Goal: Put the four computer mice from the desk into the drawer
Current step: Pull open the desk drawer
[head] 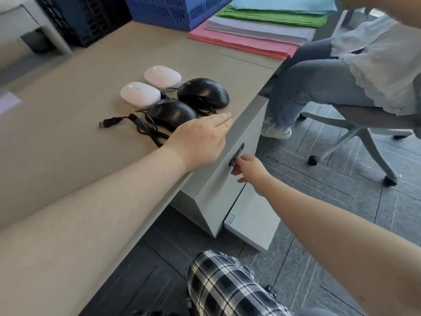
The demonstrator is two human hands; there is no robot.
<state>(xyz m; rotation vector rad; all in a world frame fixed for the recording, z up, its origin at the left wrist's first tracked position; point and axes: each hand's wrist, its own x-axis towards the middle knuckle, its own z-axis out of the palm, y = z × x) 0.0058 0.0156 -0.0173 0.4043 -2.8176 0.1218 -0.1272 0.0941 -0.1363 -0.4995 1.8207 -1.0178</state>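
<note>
Two white wireless mice [140, 94] [162, 76] and two black wired mice [202, 91] [170, 113] lie grouped on the beige desk [68, 144], their black cables and a USB plug [109, 122] trailing left. My left hand [200, 137] hovers flat, fingers together, just in front of the nearer black mouse, holding nothing. Below the desk edge, my right hand [247, 171] pinches the dark lock handle [237, 153] on the grey drawer front [230, 179]. The drawer looks closed or barely ajar.
Stacks of pink, white, green and blue paper [257, 30] and a blue slotted basket [173, 10] sit at the desk's far end. Another person sits on a white swivel chair [355, 133] to the right. My plaid-clad knee [227, 283] is below the drawer unit.
</note>
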